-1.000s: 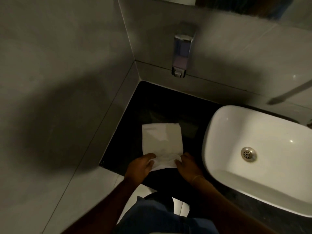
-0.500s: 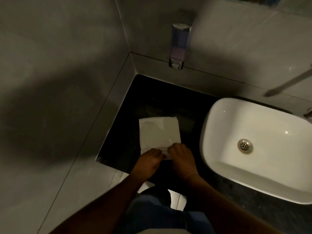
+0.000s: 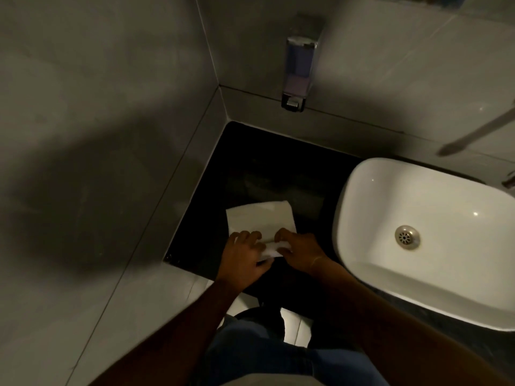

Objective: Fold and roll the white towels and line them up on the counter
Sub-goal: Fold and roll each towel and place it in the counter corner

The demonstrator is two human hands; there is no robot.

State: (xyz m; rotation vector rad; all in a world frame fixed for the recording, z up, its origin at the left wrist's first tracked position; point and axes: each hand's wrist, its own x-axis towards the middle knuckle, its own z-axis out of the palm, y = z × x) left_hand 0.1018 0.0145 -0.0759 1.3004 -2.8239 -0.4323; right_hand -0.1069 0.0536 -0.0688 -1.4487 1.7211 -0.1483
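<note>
Counter (image 3: 250, 168): towel (image 3: 260, 217) seemingly rolled further.

white basin (image 3: 426, 277) right | drain (image 3: 407, 237) inside it | soap dispenser (image 3: 297, 65) on grey wall (image 3: 83, 107)

I see a white towel (image 3: 260, 217) lying flat on the black counter (image 3: 250, 168), left of the white sink (image 3: 362, 190). My left hand (image 3: 243, 259) and right hand (image 3: 299, 250) curl over its rolled near edge, fingers pressing down on it.
</note>
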